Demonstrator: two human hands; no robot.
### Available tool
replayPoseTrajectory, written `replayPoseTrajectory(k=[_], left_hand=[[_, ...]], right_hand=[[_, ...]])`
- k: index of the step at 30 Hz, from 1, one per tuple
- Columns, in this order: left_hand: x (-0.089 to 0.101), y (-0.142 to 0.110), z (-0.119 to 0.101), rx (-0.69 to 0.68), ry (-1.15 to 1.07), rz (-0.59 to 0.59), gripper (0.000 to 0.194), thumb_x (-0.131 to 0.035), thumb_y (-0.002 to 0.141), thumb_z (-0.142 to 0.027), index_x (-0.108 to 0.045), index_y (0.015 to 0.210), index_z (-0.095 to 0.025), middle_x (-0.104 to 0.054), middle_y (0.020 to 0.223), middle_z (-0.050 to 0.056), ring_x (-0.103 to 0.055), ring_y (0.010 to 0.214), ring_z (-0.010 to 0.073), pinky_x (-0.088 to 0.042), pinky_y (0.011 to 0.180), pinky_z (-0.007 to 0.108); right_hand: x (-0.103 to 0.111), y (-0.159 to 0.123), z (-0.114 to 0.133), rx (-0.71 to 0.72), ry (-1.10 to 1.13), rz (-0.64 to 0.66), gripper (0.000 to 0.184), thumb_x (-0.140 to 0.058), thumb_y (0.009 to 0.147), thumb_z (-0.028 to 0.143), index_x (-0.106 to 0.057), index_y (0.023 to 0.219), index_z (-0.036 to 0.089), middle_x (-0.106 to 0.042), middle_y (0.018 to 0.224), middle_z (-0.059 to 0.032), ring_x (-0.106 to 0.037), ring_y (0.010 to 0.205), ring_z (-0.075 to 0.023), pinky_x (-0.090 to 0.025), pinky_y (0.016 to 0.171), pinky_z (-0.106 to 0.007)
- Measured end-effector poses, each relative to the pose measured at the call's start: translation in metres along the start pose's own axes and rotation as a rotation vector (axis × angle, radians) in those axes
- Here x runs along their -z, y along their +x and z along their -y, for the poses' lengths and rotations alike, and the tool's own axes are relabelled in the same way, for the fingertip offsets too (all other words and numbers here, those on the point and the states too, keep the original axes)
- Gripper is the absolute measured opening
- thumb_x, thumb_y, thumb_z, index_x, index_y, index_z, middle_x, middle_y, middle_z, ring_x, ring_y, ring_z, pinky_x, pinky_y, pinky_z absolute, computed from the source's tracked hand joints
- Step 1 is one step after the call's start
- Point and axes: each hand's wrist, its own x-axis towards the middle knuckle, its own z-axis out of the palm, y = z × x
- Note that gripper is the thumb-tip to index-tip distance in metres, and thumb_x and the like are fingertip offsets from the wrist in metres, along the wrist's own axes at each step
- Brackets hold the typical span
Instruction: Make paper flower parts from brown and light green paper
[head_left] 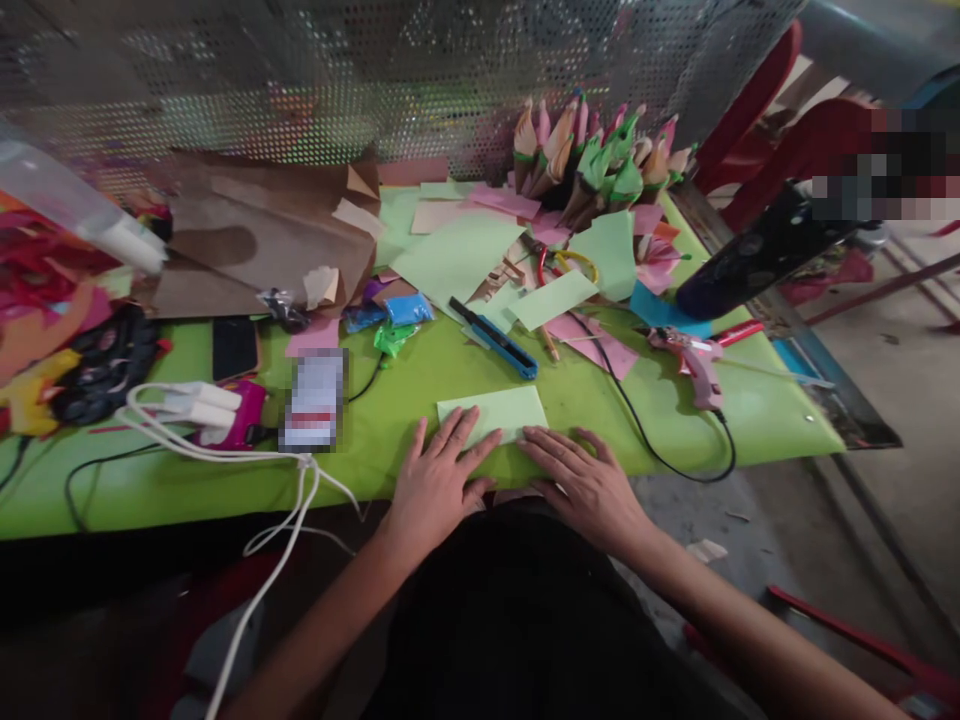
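Observation:
A pale green sheet of paper [499, 408] lies flat near the front edge of the green table [397, 420]. My left hand [441, 468] rests on its left part, fingers stretched out and pressing down. On the paper's lower right corner lie the fingertips of my right hand [585, 478], also flat and spread. Neither hand grips anything. Just beyond the paper is a blue and black utility knife [499, 338], lying slantwise. Behind it are cut green paper pieces [555, 298] and small blue and green plastic packets [409, 308].
A pink glue gun [696, 365] with a black cord lies at the right, near a dark bottle [750, 255]. Rolled paper flowers [600, 150] stand at the back. Brown paper [270, 220], a lit phone [315, 400] and white cables [289, 530] occupy the left.

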Motion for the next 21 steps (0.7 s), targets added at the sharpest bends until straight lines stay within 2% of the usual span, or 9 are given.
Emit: replayPoseTrajectory(k=[6,10,13,15,18,21], left_hand=[[0.003,-0.027,0.014,0.08,-0.011,0.01,0.054,-0.046,0.1,-0.043,-0.039,0.153,-0.034,-0.043,0.159,0.001,-0.04,0.147,0.0264,-0.025,0.122,0.06],[0.009,-0.036,0.017,0.105,-0.044,-0.066,0.045,-0.048,0.1,-0.033,-0.054,0.145,-0.03,-0.055,0.15,0.004,-0.046,0.143,0.0281,-0.028,0.12,0.06],[0.014,-0.025,0.013,0.138,-0.082,-0.168,0.035,-0.047,0.1,-0.03,-0.067,0.128,-0.026,-0.063,0.142,0.006,-0.051,0.139,0.0287,-0.035,0.117,0.056],[0.017,-0.009,0.01,0.143,-0.098,-0.201,0.036,-0.049,0.099,-0.03,-0.066,0.13,-0.024,-0.062,0.143,0.01,-0.051,0.139,0.0296,-0.036,0.116,0.054],[0.02,0.017,0.006,0.147,-0.092,-0.144,0.05,-0.055,0.097,-0.037,-0.054,0.143,-0.02,-0.057,0.148,0.014,-0.049,0.139,0.0329,-0.036,0.116,0.057],[0.021,0.035,0.004,0.154,-0.081,-0.05,0.056,-0.06,0.094,-0.037,-0.049,0.147,-0.019,-0.059,0.144,0.015,-0.053,0.134,0.0333,-0.034,0.115,0.061]], right_hand=[[0.002,0.001,-0.001,0.013,0.014,0.001,0.039,-0.045,0.104,0.029,-0.052,0.142,0.023,-0.061,0.145,-0.0088,-0.06,0.129,-0.022,-0.031,0.111,-0.045],[0.002,0.001,0.001,-0.001,0.024,0.017,0.042,-0.048,0.102,0.028,-0.051,0.144,0.024,-0.06,0.146,-0.0092,-0.058,0.131,-0.0242,-0.034,0.11,-0.047],[0.0,0.001,0.005,-0.015,0.036,0.008,0.043,-0.049,0.101,0.026,-0.052,0.144,0.023,-0.061,0.145,-0.0097,-0.058,0.131,-0.0256,-0.038,0.108,-0.048],[-0.002,0.002,0.009,-0.031,0.045,-0.01,0.044,-0.049,0.1,0.026,-0.052,0.144,0.023,-0.062,0.143,-0.0107,-0.059,0.129,-0.0268,-0.041,0.105,-0.048],[-0.004,0.002,0.014,-0.051,0.06,-0.033,0.046,-0.049,0.1,0.028,-0.052,0.146,0.024,-0.064,0.14,-0.0119,-0.06,0.126,-0.0282,-0.044,0.104,-0.048],[-0.004,0.002,0.018,-0.049,0.076,-0.048,0.043,-0.049,0.1,0.027,-0.055,0.142,0.023,-0.064,0.139,-0.0119,-0.06,0.124,-0.0277,-0.046,0.102,-0.047]])
